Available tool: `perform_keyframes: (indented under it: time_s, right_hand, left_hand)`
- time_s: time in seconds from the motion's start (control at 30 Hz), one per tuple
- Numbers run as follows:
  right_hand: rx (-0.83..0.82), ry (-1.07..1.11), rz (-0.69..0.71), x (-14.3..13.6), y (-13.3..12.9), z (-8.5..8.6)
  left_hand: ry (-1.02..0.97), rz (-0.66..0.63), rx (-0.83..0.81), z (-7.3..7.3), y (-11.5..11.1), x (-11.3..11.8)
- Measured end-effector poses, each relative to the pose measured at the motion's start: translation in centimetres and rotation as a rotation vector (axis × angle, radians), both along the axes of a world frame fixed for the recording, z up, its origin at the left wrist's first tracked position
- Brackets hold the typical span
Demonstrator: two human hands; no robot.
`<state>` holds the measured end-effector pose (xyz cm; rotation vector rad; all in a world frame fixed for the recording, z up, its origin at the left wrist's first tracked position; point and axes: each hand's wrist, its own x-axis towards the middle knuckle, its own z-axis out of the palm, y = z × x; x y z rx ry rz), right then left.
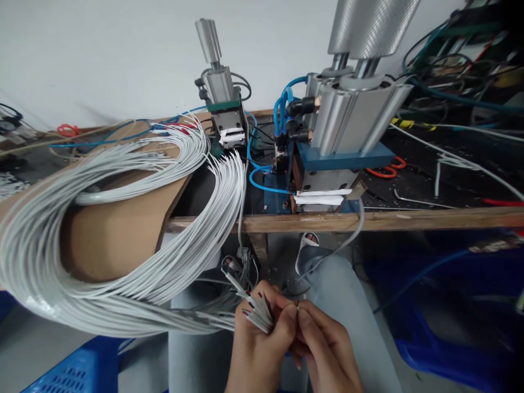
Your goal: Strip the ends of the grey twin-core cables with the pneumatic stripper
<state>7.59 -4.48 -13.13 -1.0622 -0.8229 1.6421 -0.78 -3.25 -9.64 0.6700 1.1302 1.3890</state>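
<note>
Seemingly, fingertip work on one cable tip (298,307).
At left, a grey cable coil (82,297) runs to lower center: the left hand (264,335) grips bunched cable ends (257,315), the right hand (327,338) pinches that tip; the next move likely calls for steadiness. Open room separates both from the wooden bench edge (393,220), center right.

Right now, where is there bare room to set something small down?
Bare cardboard lies inside the coiled white cables. A black tabletop patch shows between the cardboard's right edge and the cable ends. Loose cable pieces crowd the area right of the larger machine.
</note>
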Motion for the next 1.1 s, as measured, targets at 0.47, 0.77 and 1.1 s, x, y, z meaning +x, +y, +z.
perform_keyframes:
  time_s: [0.47, 0.77, 1.1]
  right_hand:
    - [0.057, -0.008, 0.087, 0.9, 0.1, -0.9]
    - [-0.041, -0.025, 0.018, 0.9, 0.3, -0.6]
    - [-0.214, 0.121, -0.082, 1.0, 0.0, -1.8]
  left_hand:
    - [-0.134, -0.065, 0.014, -0.3, -0.6, 0.1]
    - [-0.081, -0.134, 0.003, -0.9, -0.7, 0.0]
    - [-0.008, -0.098, 0.001, -1.9, -0.7, 0.2]
